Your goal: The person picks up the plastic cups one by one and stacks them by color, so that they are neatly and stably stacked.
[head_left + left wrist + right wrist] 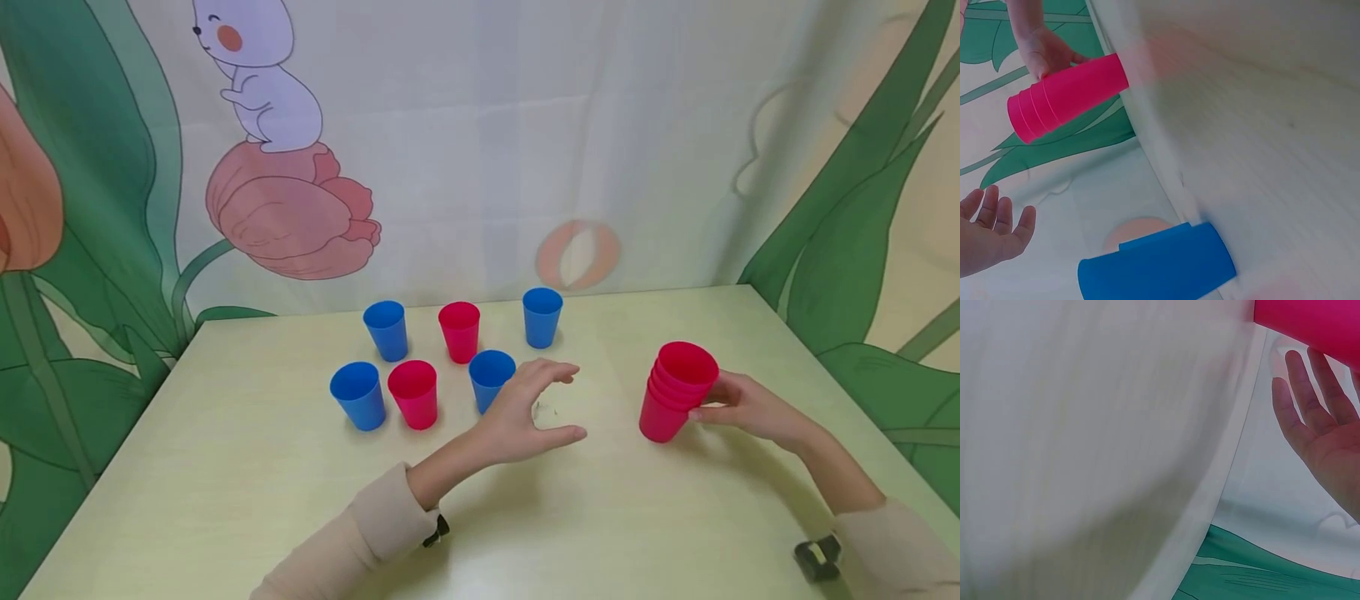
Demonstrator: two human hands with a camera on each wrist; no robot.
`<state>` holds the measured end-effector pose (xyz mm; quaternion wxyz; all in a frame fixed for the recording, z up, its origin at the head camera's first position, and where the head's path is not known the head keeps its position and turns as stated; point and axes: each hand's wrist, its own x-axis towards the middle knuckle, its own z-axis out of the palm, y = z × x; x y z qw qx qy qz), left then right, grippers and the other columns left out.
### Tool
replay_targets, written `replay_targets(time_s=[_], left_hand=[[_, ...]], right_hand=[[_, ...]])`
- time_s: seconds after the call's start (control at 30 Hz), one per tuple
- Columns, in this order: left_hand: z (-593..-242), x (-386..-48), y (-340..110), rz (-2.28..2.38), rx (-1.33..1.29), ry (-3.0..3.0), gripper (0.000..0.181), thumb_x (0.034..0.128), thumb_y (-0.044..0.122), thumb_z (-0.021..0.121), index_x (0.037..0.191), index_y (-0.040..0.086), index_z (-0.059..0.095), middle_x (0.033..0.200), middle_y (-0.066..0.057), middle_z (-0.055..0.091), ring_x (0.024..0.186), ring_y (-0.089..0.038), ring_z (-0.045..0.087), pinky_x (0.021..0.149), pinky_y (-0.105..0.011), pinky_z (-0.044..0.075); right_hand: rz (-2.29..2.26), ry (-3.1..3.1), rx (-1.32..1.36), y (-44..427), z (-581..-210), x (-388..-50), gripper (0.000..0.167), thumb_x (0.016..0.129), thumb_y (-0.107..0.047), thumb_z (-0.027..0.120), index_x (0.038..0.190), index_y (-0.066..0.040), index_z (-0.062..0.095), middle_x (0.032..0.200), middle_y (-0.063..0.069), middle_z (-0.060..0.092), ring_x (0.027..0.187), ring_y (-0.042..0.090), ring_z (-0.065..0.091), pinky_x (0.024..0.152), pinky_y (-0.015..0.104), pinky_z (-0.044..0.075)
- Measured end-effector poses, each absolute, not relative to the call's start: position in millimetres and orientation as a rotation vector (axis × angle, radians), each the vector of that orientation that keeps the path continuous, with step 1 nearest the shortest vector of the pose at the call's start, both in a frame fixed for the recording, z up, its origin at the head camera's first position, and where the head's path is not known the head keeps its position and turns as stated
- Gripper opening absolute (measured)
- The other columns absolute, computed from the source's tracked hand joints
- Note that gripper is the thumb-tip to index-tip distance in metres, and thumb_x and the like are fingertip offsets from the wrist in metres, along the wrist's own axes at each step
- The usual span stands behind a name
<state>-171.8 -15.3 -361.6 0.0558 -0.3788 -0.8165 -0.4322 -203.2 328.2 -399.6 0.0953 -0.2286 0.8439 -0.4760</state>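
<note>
At the right of the table, my right hand (757,410) holds a stack of red cups (663,417) at its side, thumb in front and fingers behind. The stack is upright with its base at the tabletop; several rims show. In the right wrist view, the fingers (1319,403) of that hand spread beside the red cup (1316,322). My left hand (517,421) hovers over the middle, thumb and fingers spread apart with nothing between them. It partly hides a blue cup (491,372) behind it. The left wrist view also shows a blue cup (1160,265) lower down.
Behind stand a blue cup (387,333), a red cup (460,333) and another blue cup (542,319). Nearer are a blue cup (360,400) and a red cup (415,398) at the left. A printed curtain (450,167) hangs along the back edge of the table (225,467).
</note>
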Motion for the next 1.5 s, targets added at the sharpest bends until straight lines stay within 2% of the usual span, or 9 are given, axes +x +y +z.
replay_targets(time_s=[0.3, 0.47, 0.67, 1.07, 1.27, 1.5], left_hand=[[-363.9, -169.2, -36.2, -1.322, -1.091, -2.509, 0.061, 0.0751, 0.023, 0.074, 0.128, 0.009, 0.047, 0.118, -0.002, 0.053, 0.11, -0.015, 0.046, 0.085, -0.032, 0.044], [-363.3, -166.3, -44.8, -1.33, -1.048, -2.537, 0.063, 0.0746, 0.022, 0.075, 0.129, 0.01, 0.046, 0.118, -0.002, 0.053, 0.112, -0.014, 0.043, 0.085, -0.033, 0.044], [-364.6, -161.5, -55.2, -1.329, -1.008, -2.581, 0.064, 0.0746, 0.023, 0.075, 0.13, 0.011, 0.045, 0.117, -0.001, 0.053, 0.112, -0.016, 0.044, 0.084, -0.033, 0.046], [-367.9, -156.4, -79.9, -1.335, -0.935, -2.533, 0.065, 0.0726, 0.02, 0.076, 0.129, 0.009, 0.045, 0.118, -0.005, 0.053, 0.112, -0.016, 0.046, 0.085, -0.035, 0.047], [-370.0, -157.2, -94.1, -1.316, -0.874, -2.507, 0.065, 0.0715, 0.017, 0.077, 0.128, 0.006, 0.047, 0.119, -0.01, 0.054, 0.11, -0.019, 0.049, 0.082, -0.038, 0.048], [-368.2, -157.9, -110.3, -1.283, -0.781, -2.509, 0.065, 0.0694, 0.015, 0.079, 0.126, 0.005, 0.048, 0.118, -0.009, 0.055, 0.108, -0.022, 0.051, 0.079, -0.038, 0.05]], right_hand=[[-1.483, 2.525, -0.665, 328.2, -390.7, -199.6, 0.057, 0.084, -0.008, 0.063, 0.131, 0.003, 0.034, 0.113, -0.01, 0.051, 0.098, 0.002, 0.053, 0.076, 0.027, 0.05], [-1.605, 2.517, -0.671, 325.5, -384.7, -195.5, 0.058, 0.087, -0.003, 0.058, 0.136, -0.001, 0.029, 0.116, -0.012, 0.049, 0.1, 0.002, 0.053, 0.075, 0.026, 0.051], [-1.681, 2.584, -0.647, 317.0, -381.1, -191.8, 0.057, 0.088, -0.002, 0.055, 0.139, -0.008, 0.03, 0.116, -0.014, 0.049, 0.101, 0.0, 0.051, 0.075, 0.02, 0.049], [-1.737, 2.63, -0.571, 308.3, -379.9, -189.8, 0.051, 0.09, -0.006, 0.054, 0.137, -0.006, 0.033, 0.114, -0.014, 0.049, 0.098, 0.003, 0.051, 0.074, 0.018, 0.049], [-1.762, 2.612, -0.588, 309.4, -382.7, -189.6, 0.05, 0.091, -0.004, 0.052, 0.137, -0.008, 0.035, 0.112, -0.013, 0.051, 0.096, 0.003, 0.052, 0.074, 0.017, 0.049], [-1.79, 2.586, -0.625, 308.9, -382.2, -189.1, 0.049, 0.09, -0.002, 0.051, 0.137, -0.011, 0.037, 0.109, -0.011, 0.053, 0.094, 0.005, 0.054, 0.073, 0.017, 0.049]])
